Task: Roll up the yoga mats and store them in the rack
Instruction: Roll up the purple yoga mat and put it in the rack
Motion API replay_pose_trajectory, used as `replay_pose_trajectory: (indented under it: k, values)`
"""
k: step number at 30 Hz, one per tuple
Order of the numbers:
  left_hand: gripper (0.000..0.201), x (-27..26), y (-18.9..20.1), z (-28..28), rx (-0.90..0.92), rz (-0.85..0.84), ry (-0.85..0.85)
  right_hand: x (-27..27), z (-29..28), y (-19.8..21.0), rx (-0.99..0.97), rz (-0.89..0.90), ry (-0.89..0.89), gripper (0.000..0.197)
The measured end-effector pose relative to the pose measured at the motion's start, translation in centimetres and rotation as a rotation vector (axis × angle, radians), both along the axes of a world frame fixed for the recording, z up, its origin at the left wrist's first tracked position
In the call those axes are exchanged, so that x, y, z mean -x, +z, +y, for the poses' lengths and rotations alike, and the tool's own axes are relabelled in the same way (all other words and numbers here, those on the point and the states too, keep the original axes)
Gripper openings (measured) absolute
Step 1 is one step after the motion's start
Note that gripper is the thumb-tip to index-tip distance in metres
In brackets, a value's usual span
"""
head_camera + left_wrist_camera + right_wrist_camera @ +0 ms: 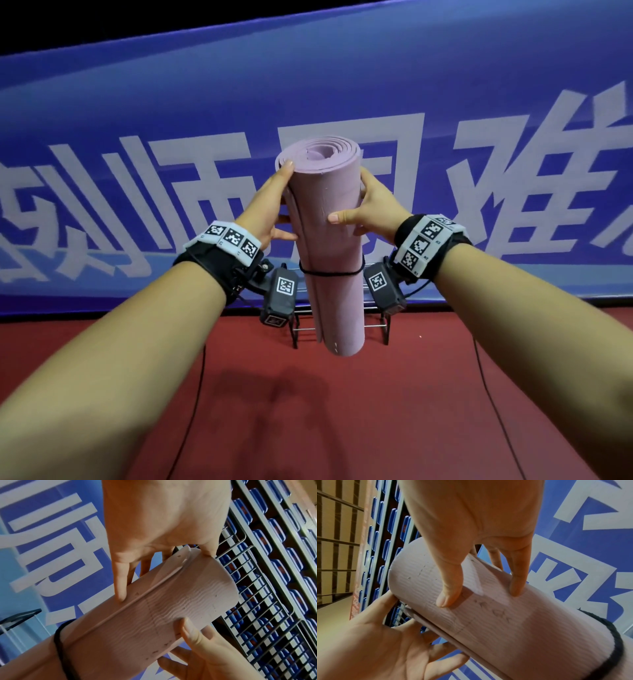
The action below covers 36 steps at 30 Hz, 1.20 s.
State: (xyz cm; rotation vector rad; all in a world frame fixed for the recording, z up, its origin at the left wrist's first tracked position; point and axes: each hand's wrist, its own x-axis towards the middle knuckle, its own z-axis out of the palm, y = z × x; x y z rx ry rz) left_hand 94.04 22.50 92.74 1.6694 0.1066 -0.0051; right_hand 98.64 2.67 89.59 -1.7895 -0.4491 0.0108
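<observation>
While both hands' grip curls round it, the ribbed pink foam mat [325, 219] stands rolled, cord-tied.

I'm seeing the rolled pale-purple yoga mat [325, 212] standing nearly upright in mid-air, bound around its middle by a black cord [330, 272]. The rack [342, 329] is sitting on the red floor behind its lower end, mostly hidden.

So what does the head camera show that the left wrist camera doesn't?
Only the head view shows the red floor, the whole rolled mat held upright with its spiral top end, and the rack low behind it. Only the left wrist view shows the rows of blue seats. Both show the left hand and right hand gripping the mat, its black cord and the blue banner.
</observation>
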Motion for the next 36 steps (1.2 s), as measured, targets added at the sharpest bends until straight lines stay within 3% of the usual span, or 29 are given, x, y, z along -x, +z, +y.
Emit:
replay_pose_trajectory:
  k: [8, 20, 25, 32, 36]
  values:
    - [0.056, -19.8, -2.1, 8.7, -0.012, 0.059, -0.081, -17.7, 8.6, -2.7, -0.037, 0.095, -0.105, 0.086]
    - [0.042, -41.4, -8.9, 16.2, 0.009, 0.162, -0.035, -38.9, 16.0, -9.9, -0.028, 0.196, -0.097, 0.090]
    - [0.042, -48.4, -11.8, 18.0, 0.006, 0.212, 0.003, -46.5, 18.3, -13.0, -0.012, 0.274, -0.069, 0.096]
    - [0.054, -54.9, -16.5, 20.8, 0.048, 0.311, 0.005, -52.8, 20.8, -16.8, 0.038, 0.357, -0.045, 0.099]
    - [0.044, -57.8, -19.2, 22.2, 0.066, 0.352, 0.001, -55.2, 21.9, -19.0, 0.069, 0.401, -0.053, 0.100]
